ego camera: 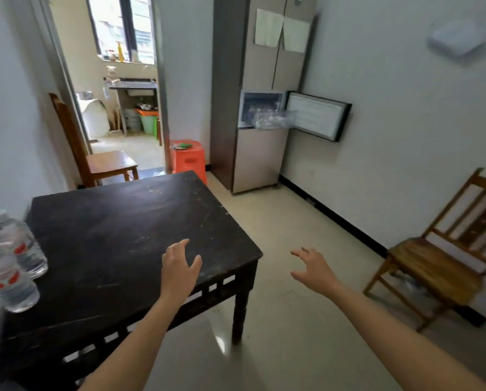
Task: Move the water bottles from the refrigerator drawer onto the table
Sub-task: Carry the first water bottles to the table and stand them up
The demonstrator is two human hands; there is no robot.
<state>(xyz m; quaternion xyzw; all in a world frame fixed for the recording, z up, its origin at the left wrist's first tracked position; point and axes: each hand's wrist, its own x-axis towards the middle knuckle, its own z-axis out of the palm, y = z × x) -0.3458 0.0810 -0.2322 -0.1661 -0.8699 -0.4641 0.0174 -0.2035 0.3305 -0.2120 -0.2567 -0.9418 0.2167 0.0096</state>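
Two bottles stand upright on the counter, well to the left of the fingers and at its left edge: the near bottle and, just behind it and almost touching, the far bottle, both clear with white caps and red-and-white labels. The left hand is held over the counter's right side, close to its near right corner, palm down, its fingers apart and loosely curved, holding nothing; whether it touches the wood cannot be told. The right hand is level with it, off the counter's right edge and above the floor, its fingers spread apart and likewise empty. Far ahead of both hands, against the back wall, stands the fridge; its drawer is open at mid height, with a flap swung out to the right, and the drawer bottles show inside as a blurred clear heap whose count cannot be told. An orange stool sits beyond the left fingers, between the counter's far corner and the fridge. The right chair stands to the right of the right hand by the wall, and the far chair stands beyond the counter by a doorway.
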